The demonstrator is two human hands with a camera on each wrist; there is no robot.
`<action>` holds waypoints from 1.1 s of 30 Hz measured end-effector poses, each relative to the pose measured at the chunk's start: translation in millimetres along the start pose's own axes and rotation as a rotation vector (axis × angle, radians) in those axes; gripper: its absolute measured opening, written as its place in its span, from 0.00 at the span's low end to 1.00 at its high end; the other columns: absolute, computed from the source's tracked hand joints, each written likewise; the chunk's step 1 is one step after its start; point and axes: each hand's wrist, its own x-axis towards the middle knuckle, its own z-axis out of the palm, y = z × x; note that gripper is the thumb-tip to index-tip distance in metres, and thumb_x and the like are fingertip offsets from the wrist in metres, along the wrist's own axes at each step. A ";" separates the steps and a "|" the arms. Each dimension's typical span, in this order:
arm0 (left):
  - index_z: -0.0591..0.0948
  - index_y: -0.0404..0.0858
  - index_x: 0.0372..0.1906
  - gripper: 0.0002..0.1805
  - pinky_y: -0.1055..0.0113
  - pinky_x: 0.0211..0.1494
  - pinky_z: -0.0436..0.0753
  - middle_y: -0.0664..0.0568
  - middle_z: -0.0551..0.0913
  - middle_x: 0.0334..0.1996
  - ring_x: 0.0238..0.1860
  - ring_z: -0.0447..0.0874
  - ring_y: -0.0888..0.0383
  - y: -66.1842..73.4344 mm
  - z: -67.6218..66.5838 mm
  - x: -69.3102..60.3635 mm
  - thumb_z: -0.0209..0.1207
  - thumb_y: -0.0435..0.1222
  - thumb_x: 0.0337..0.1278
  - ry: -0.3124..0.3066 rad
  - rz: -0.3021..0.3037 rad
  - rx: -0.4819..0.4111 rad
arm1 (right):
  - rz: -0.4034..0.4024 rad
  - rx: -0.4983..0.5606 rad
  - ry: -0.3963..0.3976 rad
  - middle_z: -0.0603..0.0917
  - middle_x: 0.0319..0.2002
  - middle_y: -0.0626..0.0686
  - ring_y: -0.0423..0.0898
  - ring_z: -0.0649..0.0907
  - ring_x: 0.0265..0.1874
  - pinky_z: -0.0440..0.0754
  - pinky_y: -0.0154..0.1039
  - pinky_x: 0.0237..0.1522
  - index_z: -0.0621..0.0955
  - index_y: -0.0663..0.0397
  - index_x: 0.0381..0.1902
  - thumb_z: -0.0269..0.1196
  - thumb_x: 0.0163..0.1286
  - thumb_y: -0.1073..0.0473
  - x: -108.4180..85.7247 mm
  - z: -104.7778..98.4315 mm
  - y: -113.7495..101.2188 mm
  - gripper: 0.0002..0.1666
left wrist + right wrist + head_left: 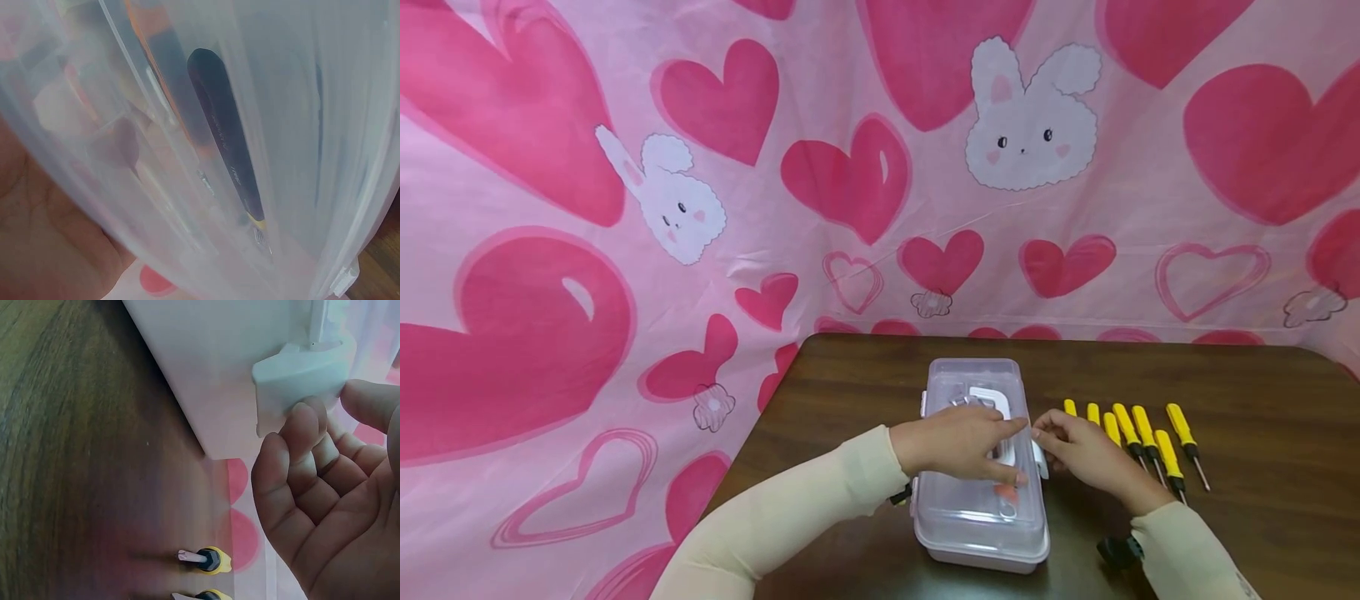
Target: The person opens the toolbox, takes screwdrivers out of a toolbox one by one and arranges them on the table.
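Observation:
A clear-lidded storage box (981,537) with a pale base stands upright on the table in the head view, its lid down. Across the lid lies my left hand (966,442), fingers extended, near the white carrying handle (1004,404). At the box's right side my right hand (1086,454) has its thumb and curled fingers on a white latch (300,384), which sticks out from the wall. Through the cloudy plastic in the left wrist view, a dark-handled tool (222,131) shows inside. Other contents are blurred.
Several yellow-handled screwdrivers (1168,454) lie right of the box on the dark wooden table (1262,467). Two screwdriver tips also show below the hand in the right wrist view. A pink heart-patterned cloth (842,67) hangs behind and to the left.

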 end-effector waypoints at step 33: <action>0.62 0.51 0.75 0.45 0.73 0.43 0.74 0.65 0.74 0.39 0.37 0.70 0.69 -1.4 1.9 1.0 0.54 0.66 0.56 0.018 0.012 0.035 | 0.100 0.082 -0.034 0.78 0.29 0.55 0.50 0.81 0.29 0.83 0.43 0.35 0.78 0.56 0.44 0.55 0.67 0.31 5.4 4.1 9.3 0.33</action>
